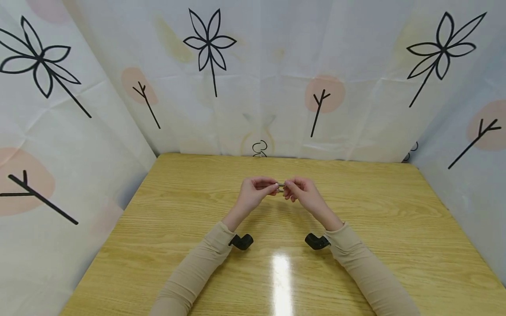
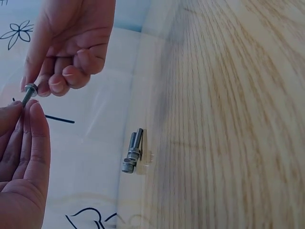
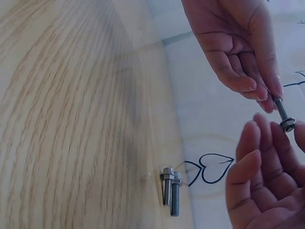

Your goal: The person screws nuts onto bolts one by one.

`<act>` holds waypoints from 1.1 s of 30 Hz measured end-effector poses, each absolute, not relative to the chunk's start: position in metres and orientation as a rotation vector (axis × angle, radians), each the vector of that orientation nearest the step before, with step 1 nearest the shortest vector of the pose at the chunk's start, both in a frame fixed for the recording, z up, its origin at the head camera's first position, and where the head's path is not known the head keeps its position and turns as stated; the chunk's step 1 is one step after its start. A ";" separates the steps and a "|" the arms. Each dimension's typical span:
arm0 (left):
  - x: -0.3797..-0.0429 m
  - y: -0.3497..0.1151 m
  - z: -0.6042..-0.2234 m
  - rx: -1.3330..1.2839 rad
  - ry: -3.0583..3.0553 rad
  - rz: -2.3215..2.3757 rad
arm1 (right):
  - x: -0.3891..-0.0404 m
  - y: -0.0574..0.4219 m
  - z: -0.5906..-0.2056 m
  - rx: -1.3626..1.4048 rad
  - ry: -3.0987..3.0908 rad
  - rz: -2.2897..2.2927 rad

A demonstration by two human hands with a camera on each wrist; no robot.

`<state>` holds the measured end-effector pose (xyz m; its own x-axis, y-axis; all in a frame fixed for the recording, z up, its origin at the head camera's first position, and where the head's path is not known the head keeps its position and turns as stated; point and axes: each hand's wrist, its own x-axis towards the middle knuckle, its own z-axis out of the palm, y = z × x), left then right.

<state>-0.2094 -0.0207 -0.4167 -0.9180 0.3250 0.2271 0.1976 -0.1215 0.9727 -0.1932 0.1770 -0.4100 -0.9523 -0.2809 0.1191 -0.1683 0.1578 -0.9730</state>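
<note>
Both hands meet over the table around one small metal bolt with a nut at its head end. My left hand pinches its threaded shank between thumb and fingers. On the other end, my right hand has thumb and index finger at the nut and head, while its remaining fingers curl loosely. Two more bolts with nuts lie side by side on the wooden table, seen past the hands in both wrist views.
The wooden table runs back to a patterned white cloth, which hangs behind it and on both sides. A black fitting sits at the left cuff and another black fitting at the right cuff.
</note>
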 end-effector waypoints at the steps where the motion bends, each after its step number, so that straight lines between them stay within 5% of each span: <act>1: -0.212 -0.020 -0.421 0.601 2.027 2.214 | -0.193 0.176 -0.410 -0.452 2.334 -1.904; 33: -0.212 -0.021 -0.425 0.562 2.047 2.228 | -0.194 0.179 -0.412 -0.544 2.280 -2.009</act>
